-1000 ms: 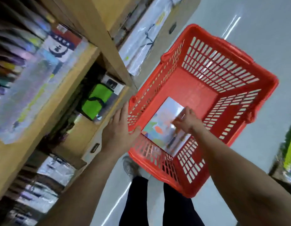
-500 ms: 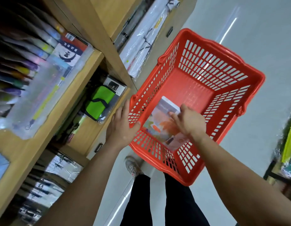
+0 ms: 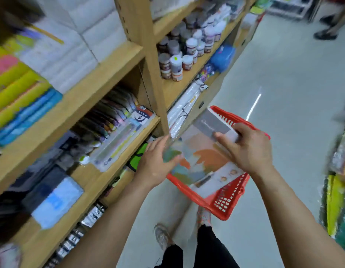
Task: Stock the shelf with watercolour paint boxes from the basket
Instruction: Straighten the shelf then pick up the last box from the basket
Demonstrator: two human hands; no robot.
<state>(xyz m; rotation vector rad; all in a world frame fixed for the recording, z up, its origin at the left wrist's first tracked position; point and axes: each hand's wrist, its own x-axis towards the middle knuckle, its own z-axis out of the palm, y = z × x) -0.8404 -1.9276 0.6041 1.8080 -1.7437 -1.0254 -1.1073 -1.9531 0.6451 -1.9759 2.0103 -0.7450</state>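
While the red basket (image 3: 223,202) sits low beside the person's legs, the paint box (image 3: 201,155) is held above it, flat side up, between both hands. It covers most of the basket's opening, so only the far rim and the near right corner of the basket show. The right hand (image 3: 245,149) grasps the box at its far right edge, fingers (image 3: 223,138) curled over the grey band at the top of the cover. The left hand (image 3: 158,161) takes the box's left edge, thumb lying on the printed cover and the other fingers stretched out along the side; whether they close underneath I cannot tell. The box is level with the lower wooden shelf (image 3: 117,161) and just beside its front edge, not yet on it. On that shelf lie long clear packs (image 3: 117,147) and a row of slim coloured items, blurred. One board up, small jars (image 3: 179,60) stand in a cluster. The person's grey shoe (image 3: 163,236) is on the pale floor (image 3: 283,93) under the arms.
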